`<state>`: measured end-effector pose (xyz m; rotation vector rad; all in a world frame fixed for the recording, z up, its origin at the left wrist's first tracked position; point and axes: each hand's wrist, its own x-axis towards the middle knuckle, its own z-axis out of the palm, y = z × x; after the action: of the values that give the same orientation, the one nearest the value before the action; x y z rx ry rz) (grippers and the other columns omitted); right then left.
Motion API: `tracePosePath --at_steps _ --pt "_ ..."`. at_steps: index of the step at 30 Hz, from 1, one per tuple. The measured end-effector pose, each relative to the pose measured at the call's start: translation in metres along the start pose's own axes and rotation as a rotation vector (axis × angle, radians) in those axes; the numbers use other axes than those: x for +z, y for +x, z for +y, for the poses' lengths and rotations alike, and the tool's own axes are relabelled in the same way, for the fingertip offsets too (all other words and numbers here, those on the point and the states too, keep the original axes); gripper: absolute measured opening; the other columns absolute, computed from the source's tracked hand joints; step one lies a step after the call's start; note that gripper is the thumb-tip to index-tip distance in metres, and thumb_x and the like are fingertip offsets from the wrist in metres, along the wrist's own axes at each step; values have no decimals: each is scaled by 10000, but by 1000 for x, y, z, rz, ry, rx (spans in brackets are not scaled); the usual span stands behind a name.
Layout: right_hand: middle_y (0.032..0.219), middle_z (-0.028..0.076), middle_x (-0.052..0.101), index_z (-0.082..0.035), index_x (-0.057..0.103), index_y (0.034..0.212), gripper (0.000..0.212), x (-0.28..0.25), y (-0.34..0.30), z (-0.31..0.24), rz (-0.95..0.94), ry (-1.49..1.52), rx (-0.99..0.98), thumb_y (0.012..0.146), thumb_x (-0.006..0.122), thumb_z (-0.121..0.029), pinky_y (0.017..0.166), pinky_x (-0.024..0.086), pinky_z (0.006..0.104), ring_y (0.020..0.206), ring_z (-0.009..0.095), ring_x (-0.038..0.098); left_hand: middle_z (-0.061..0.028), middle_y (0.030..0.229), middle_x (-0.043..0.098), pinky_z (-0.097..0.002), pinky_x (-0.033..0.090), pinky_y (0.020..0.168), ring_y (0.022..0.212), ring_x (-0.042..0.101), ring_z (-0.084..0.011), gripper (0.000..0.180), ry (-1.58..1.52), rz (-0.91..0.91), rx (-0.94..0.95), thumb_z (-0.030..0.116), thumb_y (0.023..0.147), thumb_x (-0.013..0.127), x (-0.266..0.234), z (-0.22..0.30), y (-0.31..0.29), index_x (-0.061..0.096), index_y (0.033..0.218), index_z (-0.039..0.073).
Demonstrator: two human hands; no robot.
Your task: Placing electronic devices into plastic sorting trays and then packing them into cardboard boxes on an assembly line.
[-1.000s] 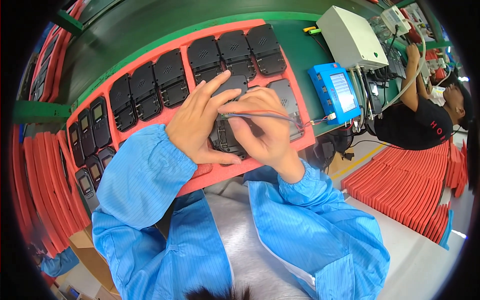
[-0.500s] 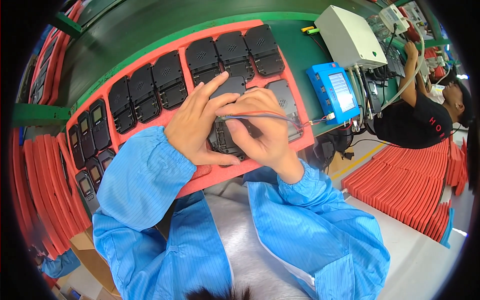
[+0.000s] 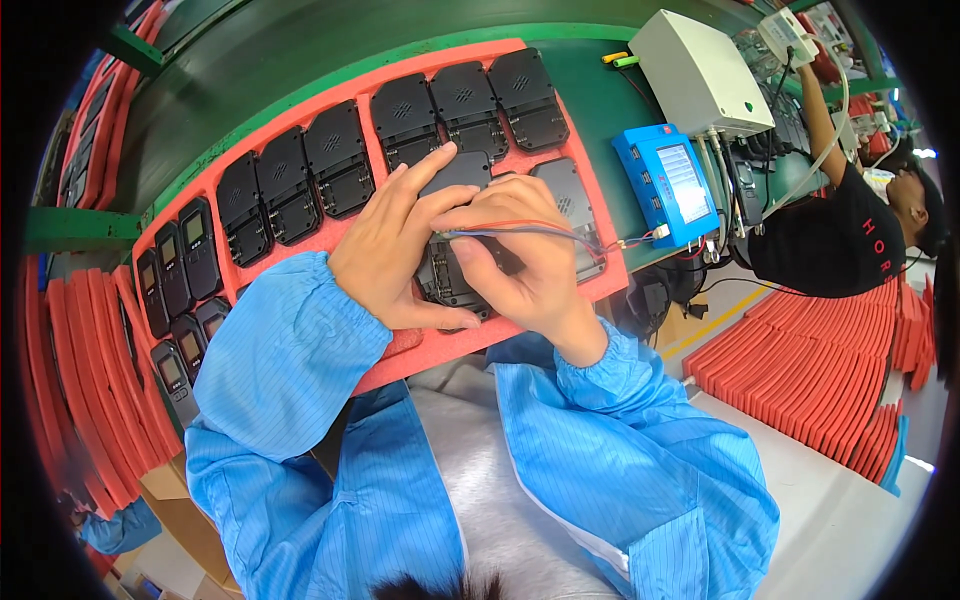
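A black handset lies back up in the pink foam tray, partly hidden under both hands. My left hand spans it, thumb along the near side and fingers stretched over the far part, steadying it. Above the handset, my right hand pinches a thin wire lead of red and blue-grey strands; its tip is by my left index finger. The strands run right to a blue tester with a lit screen. My fingers hide where the lead's tip meets the handset.
Several more black handsets fill the tray, those at left screen up. A white box with cables stands beyond the tester. Pink foam sheets are stacked at left and right. A co-worker is at far right.
My hands and the wire lead have hardly moved. At far right, the co-worker's arm has reached farther up and away.
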<state>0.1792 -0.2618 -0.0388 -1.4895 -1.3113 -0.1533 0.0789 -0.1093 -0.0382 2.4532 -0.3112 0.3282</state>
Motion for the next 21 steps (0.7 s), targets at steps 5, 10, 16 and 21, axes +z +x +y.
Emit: tracePosePath --at_steps 5,10,16,21 --pt "793 68 622 -35 676 878 177 0 0 0 -6 1 3 716 637 -96 740 400 343 772 233 563 -219 1399 269 -549 254 1061 1268 338 -382 987 -5 6 10 497 528 810 1 -2 0 370 1302 72" --pt "792 69 622 -35 677 877 187 1 0 1 -3 5 -1 701 637 -87 741 399 343 772 234 562 -218 1398 271 -548 253 1062 1267 340 -381 983 4 -9 3 492 528 813 0 -1 0 371 1300 74" --pt "788 67 620 -34 677 877 195 0 0 1 -8 3 1 692 639 -84 740 399 343 767 232 559 -216 1399 271 -549 260 1059 1263 347 -382 981 3 -1 1 480 524 818 1 -1 0 371 1297 75" --pt "782 67 617 -36 677 874 190 0 -1 0 0 4 4 697 639 -90 741 399 344 764 230 558 -214 1399 273 -549 266 1056 1259 353 -382 986 0 1 -9 481 520 819 0 1 0 369 1298 77"
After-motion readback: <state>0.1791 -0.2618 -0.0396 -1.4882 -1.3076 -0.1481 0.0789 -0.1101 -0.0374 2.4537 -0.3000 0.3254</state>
